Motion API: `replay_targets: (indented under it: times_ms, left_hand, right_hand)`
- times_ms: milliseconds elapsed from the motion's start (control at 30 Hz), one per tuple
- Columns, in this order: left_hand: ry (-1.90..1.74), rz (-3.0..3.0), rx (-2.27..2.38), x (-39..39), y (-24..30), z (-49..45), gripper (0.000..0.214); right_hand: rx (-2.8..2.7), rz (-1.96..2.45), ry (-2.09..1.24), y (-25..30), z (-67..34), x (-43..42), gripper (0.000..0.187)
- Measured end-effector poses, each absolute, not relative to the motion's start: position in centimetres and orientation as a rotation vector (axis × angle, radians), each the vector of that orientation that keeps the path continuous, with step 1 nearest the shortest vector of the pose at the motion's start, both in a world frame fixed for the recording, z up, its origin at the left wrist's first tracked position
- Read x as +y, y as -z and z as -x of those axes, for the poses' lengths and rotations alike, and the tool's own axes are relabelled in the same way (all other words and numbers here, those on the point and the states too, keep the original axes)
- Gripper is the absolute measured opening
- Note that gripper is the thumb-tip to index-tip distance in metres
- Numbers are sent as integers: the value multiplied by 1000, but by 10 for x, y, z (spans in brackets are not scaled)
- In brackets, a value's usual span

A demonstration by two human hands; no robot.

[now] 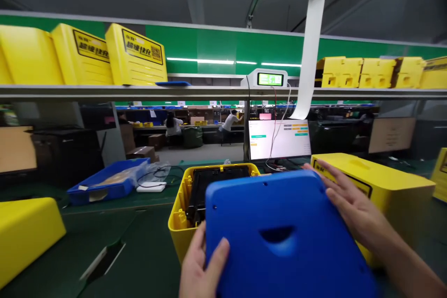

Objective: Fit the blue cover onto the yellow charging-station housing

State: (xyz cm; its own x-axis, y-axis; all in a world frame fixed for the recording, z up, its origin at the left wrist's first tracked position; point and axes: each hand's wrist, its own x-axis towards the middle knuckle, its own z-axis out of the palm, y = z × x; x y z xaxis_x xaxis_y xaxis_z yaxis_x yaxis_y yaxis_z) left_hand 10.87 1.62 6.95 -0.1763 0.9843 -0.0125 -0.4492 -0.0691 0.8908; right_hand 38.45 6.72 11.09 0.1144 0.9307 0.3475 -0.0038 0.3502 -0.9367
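Note:
A blue plastic cover with rounded corners, small screw holes and a scooped recess is held up in front of me. My left hand grips its left edge, thumb on the face and fingers behind. Along its upper right edge, my right hand supports it with fingers stretched out against the side. Partly hidden behind the cover stands an open yellow case. Black parts fill its inside. Just past my right hand is a closed yellow case.
A yellow case lies at left on the green workbench, near a slot. Behind are a blue tray, cables and a monitor. The shelf above bears yellow cases; a paper strip hangs down. Two people are far back.

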Motion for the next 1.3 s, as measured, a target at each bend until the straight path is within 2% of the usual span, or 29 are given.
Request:
replay_targets:
  times_ms: [100, 200, 367, 600, 900, 1300]
  left_hand:
    - [-1458, -816, 1076, 35, -117, -73, 67]
    - [-1371, -1135, 1317, 57, -144, -50, 63]
    - [-1213, -1534, 1844, 92, -151, -37, 79]
    - [-1103, -1557, 1933, 105, -148, -25, 85]
    - [-977, -1524, 1949, 106, -138, -16, 91]
    - [-915, -1569, 1981, 98, -137, -19, 90]
  right_hand:
    - [-1422, 1059, -944, -101, -359, 68, 62]
    - [-1505, 1090, -934, -90, -337, 78, 73]
    - [-1431, 1133, -1044, -90, -302, 99, 86]
    - [-1387, 1062, -1112, -95, -282, 102, 105]
    - [-1425, 1145, -1161, -88, -286, 107, 108]
    - [-1248, 1058, -1230, -81, -278, 99, 98]
